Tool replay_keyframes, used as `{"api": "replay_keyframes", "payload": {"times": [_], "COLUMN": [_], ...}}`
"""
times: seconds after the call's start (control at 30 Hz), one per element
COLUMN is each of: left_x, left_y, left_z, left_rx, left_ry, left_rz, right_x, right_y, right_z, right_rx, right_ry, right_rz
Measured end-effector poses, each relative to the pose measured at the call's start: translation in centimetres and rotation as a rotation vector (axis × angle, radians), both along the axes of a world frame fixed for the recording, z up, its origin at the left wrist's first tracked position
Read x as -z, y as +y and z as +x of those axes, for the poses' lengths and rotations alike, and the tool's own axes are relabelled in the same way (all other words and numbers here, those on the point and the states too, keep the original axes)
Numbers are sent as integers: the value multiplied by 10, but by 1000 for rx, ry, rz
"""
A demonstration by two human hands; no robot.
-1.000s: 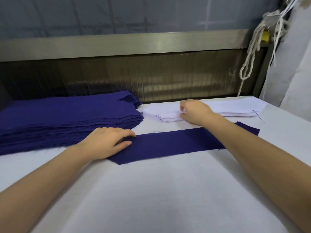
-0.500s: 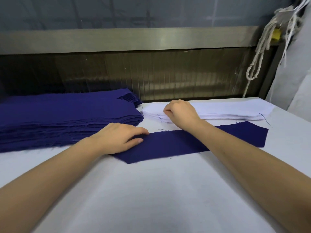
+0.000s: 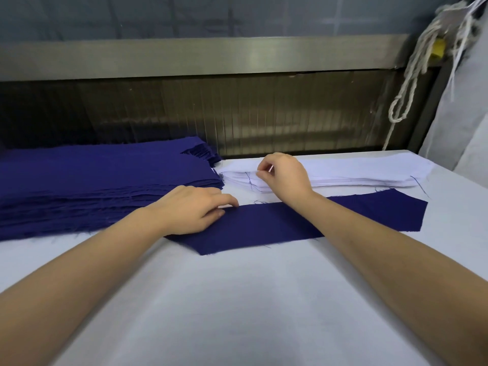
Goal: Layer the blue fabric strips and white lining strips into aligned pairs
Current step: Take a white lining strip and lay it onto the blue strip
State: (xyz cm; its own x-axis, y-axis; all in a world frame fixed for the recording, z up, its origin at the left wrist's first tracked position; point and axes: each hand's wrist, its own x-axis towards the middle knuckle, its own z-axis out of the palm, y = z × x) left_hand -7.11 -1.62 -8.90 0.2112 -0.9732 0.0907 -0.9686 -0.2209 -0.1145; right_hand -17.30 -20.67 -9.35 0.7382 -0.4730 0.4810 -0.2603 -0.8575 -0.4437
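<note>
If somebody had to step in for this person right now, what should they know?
The left hand lies flat, pressing the left end of the single blue strip on the table.
The right hand pinches the top of the white stack near its left end.
The blue stack sits at the left, the white stack behind the strip.
Done: one blue strip laid out. Left: lay a white strip on it, aligned, then repeat.

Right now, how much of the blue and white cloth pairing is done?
Done: one dark blue fabric strip lies flat on the white table. In hand: the left hand presses its end while the right hand pinches the top white lining strip. Left: no finished pair shows, and the thick stack of blue strips waits.
</note>
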Motion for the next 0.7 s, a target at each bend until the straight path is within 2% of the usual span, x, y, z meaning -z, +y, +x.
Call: {"api": "replay_keyframes", "payload": {"times": [0.13,0.3,0.37,0.47,0.7], "left_x": [-1,-6,-8,-10,-8], "left_y": [-15,-45,-56,-67,-74], "left_z": [3,8,12,19,24], "left_rx": [-86,-241,-317,-409,-483], "left_ry": [185,373,401,401,269], "left_rz": [-207,-461,-538,-568,-489], "right_x": [3,3,1,-3,-10], "right_y": [-2,-2,-3,-6,-20], "right_z": [2,7,8,8,8], "right_rx": [-15,2,7,-4,-81], "right_ry": [-59,112,109,44,-108], "right_rz": [150,49,43,95,393]}}
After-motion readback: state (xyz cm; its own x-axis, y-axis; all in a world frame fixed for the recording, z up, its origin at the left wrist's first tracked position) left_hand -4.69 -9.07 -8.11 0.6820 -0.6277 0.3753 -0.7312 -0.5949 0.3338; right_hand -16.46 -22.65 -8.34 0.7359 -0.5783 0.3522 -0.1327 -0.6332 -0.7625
